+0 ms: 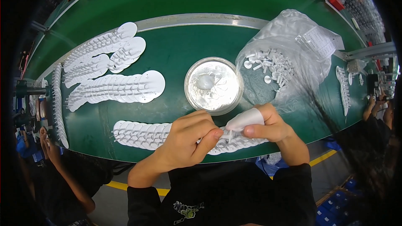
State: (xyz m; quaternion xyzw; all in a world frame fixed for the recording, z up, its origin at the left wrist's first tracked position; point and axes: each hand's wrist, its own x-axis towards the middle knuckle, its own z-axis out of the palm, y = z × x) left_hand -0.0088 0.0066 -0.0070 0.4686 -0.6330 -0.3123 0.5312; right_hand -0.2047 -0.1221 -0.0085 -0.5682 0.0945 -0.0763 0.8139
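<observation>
My left hand (184, 138) is closed, its thumb and forefinger pinched together; what lies between them is too small to make out. Close to its right, my right hand (274, 127) is closed too, with a white finger cover (246, 119) over one finger. A small white plastic part (229, 135) shows between the two hands, at the fingertips of the right. Under both hands runs an overlapping row of white plastic discs (140, 134) with raised stems, partly hidden by them. Just beyond stands a round metal tin (193, 102) with a whitish translucent lump (205, 82) inside.
A clear plastic bag (289, 21) holding many small white stemmed parts (274, 67) lies open right of the tin. More overlapping disc rows (121, 88) spread over the green table's left. Another row (342, 90) lies far right. Other people's hands (48, 142) work at the left edge.
</observation>
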